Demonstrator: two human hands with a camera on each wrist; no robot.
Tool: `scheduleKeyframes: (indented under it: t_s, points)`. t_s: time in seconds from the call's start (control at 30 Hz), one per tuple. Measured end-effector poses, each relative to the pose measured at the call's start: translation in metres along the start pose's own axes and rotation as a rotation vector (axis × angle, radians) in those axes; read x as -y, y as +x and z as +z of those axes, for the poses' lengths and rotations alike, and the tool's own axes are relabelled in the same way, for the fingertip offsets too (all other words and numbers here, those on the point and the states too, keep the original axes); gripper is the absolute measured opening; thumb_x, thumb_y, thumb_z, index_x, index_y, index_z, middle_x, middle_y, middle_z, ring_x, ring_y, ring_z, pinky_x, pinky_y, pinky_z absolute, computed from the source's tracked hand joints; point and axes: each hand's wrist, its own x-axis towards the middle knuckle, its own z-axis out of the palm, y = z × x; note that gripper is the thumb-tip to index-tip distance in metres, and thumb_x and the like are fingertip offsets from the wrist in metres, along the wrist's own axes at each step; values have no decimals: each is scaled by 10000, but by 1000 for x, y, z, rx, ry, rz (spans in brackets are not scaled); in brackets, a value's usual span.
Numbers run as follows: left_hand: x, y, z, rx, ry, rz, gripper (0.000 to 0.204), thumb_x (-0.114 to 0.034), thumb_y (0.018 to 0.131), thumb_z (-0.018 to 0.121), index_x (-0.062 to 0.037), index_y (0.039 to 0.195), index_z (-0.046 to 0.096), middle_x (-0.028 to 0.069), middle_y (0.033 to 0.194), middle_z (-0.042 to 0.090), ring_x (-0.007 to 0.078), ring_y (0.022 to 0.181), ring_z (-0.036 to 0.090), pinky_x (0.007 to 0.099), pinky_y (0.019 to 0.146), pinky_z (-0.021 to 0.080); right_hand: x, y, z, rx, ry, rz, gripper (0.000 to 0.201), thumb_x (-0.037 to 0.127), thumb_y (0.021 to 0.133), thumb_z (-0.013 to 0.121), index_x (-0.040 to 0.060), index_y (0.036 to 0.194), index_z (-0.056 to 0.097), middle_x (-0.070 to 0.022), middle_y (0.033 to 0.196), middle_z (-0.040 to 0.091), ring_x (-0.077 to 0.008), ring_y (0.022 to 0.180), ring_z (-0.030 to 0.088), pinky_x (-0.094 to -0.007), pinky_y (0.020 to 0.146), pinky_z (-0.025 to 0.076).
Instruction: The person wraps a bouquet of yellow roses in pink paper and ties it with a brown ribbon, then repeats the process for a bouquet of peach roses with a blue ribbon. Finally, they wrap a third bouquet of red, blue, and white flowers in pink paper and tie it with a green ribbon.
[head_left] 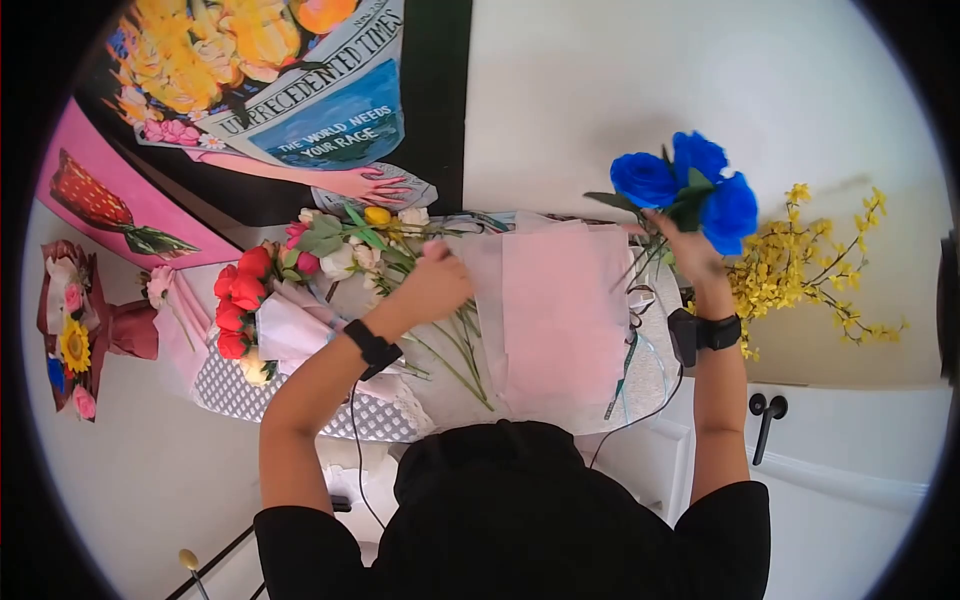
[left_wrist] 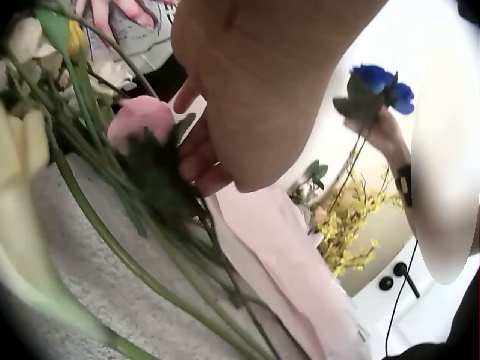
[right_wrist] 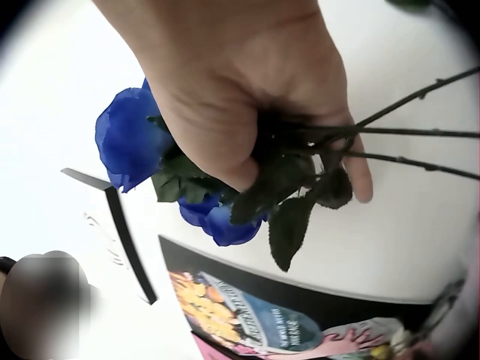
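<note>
Three blue roses [head_left: 683,180] are up off the table at the right, and my right hand [head_left: 692,255] grips their stems just below the blooms. In the right wrist view the dark stems [right_wrist: 390,132] fan out past the fingers, with green leaves [right_wrist: 289,229] beneath the hand. At the left, my left hand [head_left: 437,285] is over a spread of loose flower stems [head_left: 455,350]. Its curled fingers [left_wrist: 202,161] pinch a single pink rose [left_wrist: 140,124] just under the head, beside the dark leaves. Sheets of pink wrapping paper [head_left: 565,310] lie between the two hands.
Red roses [head_left: 243,290] in pale wrap lie at the table's left, near a yellow tulip [head_left: 377,216] and white flowers. A wrapped sunflower bouquet [head_left: 75,345] stands far left. Yellow blossom branches [head_left: 790,270] stand right. Cables hang from both wrist cameras.
</note>
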Motion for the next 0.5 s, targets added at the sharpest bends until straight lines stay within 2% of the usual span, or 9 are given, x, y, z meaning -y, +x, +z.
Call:
scheduleKeyframes:
  t_s: [0.03, 0.13, 0.17, 0.2, 0.27, 0.3, 0.37, 0.47, 0.5]
  points:
    - [3, -1, -15, -40, 49, -84, 123, -188, 757, 538, -106, 669, 566, 49, 661, 503, 235, 710, 526, 458, 797, 372, -14, 1, 11, 132, 558, 146, 153, 141, 841, 608, -5, 880, 586, -55, 829, 621, -114, 676, 574, -253, 569, 467]
    - [-5, 17, -22, -72, 33, -312, 174, -214, 778, 533, -86, 671, 580, 72, 691, 542, 259, 706, 548, 444, 765, 396, -44, 4, 16, 341, 336, 274, 208, 92, 893, 495, -16, 1066, 535, -105, 836, 625, -160, 609, 553, -240, 586, 452]
    - [-9, 29, -22, -68, -26, -455, 205, -235, 787, 537, -65, 684, 584, 88, 713, 564, 278, 713, 561, 437, 738, 416, -40, 6, 21, 401, 312, 326, 200, 111, 914, 456, -10, 1054, 532, -84, 754, 613, -123, 524, 473, -222, 531, 406]
    - [-14, 44, -18, -70, -23, -455, 205, -235, 787, 537, -65, 684, 584, 88, 713, 564, 278, 713, 561, 437, 738, 416, -38, 13, 25, 400, 313, 323, 200, 111, 914, 456, -10, 1054, 532, -84, 754, 613, -123, 524, 473, -222, 531, 406]
    - [-21, 69, 3, 130, -308, -823, 328, -325, 806, 548, -15, 705, 586, 136, 803, 604, 322, 765, 583, 426, 686, 450, -24, 25, 36, 537, 174, 250, 192, 133, 915, 439, -4, 967, 564, -18, 615, 532, -78, 491, 361, -222, 482, 323]
    - [-20, 74, 13, 128, -310, -816, 328, -325, 806, 548, -15, 705, 586, 136, 803, 604, 322, 765, 583, 426, 686, 450, -10, 20, 43, 369, 331, 250, 202, 159, 902, 460, 13, 861, 594, 34, 505, 391, -57, 488, 286, -229, 476, 246]
    - [-18, 84, 34, -10, -482, -859, 327, -346, 799, 557, -21, 807, 587, 182, 872, 607, 347, 830, 585, 432, 694, 463, 0, 27, 40, 435, 297, 242, 198, 145, 890, 465, 12, 826, 597, 39, 524, 384, -57, 493, 293, -225, 487, 253]
    - [-11, 91, 63, 24, -711, -840, 288, -301, 818, 556, -20, 876, 552, 173, 837, 601, 304, 783, 593, 392, 685, 468, -16, 35, 35, 530, 336, 195, 142, 105, 848, 507, 10, 783, 591, 32, 571, 418, -62, 509, 344, -206, 543, 307]
    - [-11, 91, 74, 25, -712, -837, 288, -301, 818, 556, -20, 876, 552, 173, 837, 601, 304, 783, 593, 392, 685, 468, -35, 33, 39, 478, 545, 272, 133, 127, 832, 549, 18, 776, 601, 23, 591, 457, -69, 524, 394, -202, 552, 332]
